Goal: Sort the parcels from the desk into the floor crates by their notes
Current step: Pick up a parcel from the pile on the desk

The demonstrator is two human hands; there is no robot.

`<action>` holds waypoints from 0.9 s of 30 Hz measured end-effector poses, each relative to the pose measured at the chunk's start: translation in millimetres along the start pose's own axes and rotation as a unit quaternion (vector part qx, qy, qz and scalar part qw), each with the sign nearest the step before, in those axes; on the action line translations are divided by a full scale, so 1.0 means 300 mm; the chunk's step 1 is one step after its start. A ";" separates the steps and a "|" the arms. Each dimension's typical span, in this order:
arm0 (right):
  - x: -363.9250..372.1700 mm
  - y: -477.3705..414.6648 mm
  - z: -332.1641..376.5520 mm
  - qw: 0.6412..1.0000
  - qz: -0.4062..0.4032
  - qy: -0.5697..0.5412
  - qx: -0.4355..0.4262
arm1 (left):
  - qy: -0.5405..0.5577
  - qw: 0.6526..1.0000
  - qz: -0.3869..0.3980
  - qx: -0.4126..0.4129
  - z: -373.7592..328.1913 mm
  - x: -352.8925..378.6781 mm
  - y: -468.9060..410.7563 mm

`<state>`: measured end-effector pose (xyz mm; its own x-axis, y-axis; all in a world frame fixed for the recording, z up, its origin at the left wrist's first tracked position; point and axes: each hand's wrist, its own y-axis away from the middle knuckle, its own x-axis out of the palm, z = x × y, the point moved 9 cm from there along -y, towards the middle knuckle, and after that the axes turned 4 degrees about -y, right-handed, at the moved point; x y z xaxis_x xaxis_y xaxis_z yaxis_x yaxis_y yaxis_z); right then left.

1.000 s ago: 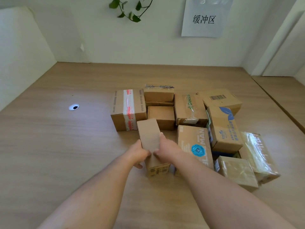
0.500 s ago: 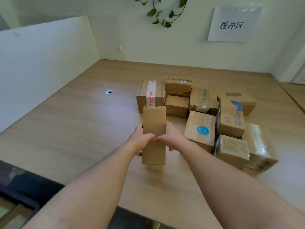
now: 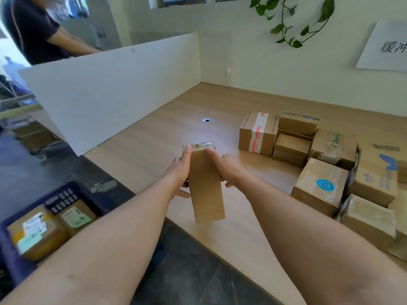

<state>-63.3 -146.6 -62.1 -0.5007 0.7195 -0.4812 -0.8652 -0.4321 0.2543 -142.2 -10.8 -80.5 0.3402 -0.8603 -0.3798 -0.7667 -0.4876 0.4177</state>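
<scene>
A long, narrow brown parcel [image 3: 204,188] is held in the air above the desk's front edge, its plain face towards me. My left hand [image 3: 179,172] grips its left side and my right hand [image 3: 229,168] grips its right side, fingers reaching to the taped top end. Several more cardboard parcels [image 3: 319,164] lie bunched on the wooden desk [image 3: 154,150] to the right. Down at the lower left a dark blue floor crate [image 3: 66,197] holds two labelled parcels [image 3: 37,232].
A white divider panel [image 3: 114,89] stands along the desk's left side. Behind it a person in a dark top [image 3: 37,29] stands. A cable hole [image 3: 206,120] sits mid-desk. The dark floor [image 3: 193,271] lies below the desk's front edge. A paper sign [image 3: 387,47] hangs on the wall.
Both hands have lifted the narrow parcel off the desk and carried it left, away from the pile. My view has swung left, so the floor crate and the divider show.
</scene>
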 end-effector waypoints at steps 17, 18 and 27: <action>0.876 -0.023 0.457 0.970 0.238 -0.017 -0.049 | 0.036 0.980 -0.192 -0.044 0.425 -0.859 0.027; 0.935 -0.019 0.483 0.965 0.256 -0.010 -0.050 | 0.037 0.983 -0.177 -0.043 0.453 -0.902 0.027; 1.398 -0.006 0.675 0.923 0.331 0.133 -0.141 | 0.061 0.983 -0.156 -0.069 0.730 -1.266 0.043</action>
<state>-276.8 266.1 -94.5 -0.8619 0.1040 -0.4964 -0.3115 -0.8809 0.3563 -400.5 342.3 -111.7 0.6166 -0.6726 -0.4092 -0.5359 -0.7393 0.4077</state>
